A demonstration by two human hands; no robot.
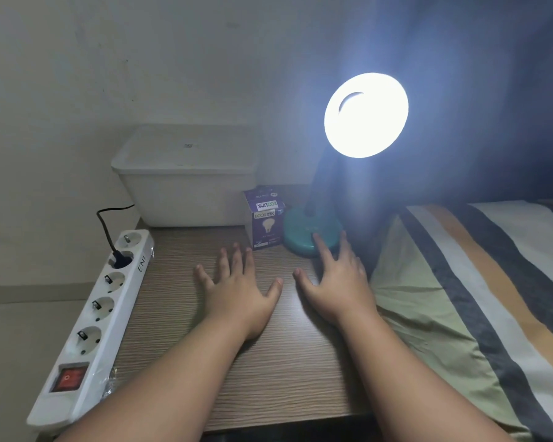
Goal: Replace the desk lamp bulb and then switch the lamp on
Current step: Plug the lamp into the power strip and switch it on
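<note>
The desk lamp is lit: its round shade (pixel 366 114) glows bright white and faces me, so the bulb inside is lost in glare. Its teal round base (pixel 300 231) stands at the back right of the wooden table (pixel 268 362). My right hand (pixel 336 279) is spread, with the index fingertip on the front of the base and the palm over the table. My left hand (pixel 237 282) lies flat with fingers apart on the table, holding nothing. A purple bulb box (pixel 264 218) stands just left of the base.
A white power strip (pixel 99 317) with a red switch lies along the table's left edge, with one black plug (pixel 120 258) in it. A white lidded plastic bin (pixel 189 173) sits against the wall behind. A striped pillow (pixel 476 298) borders the table's right side.
</note>
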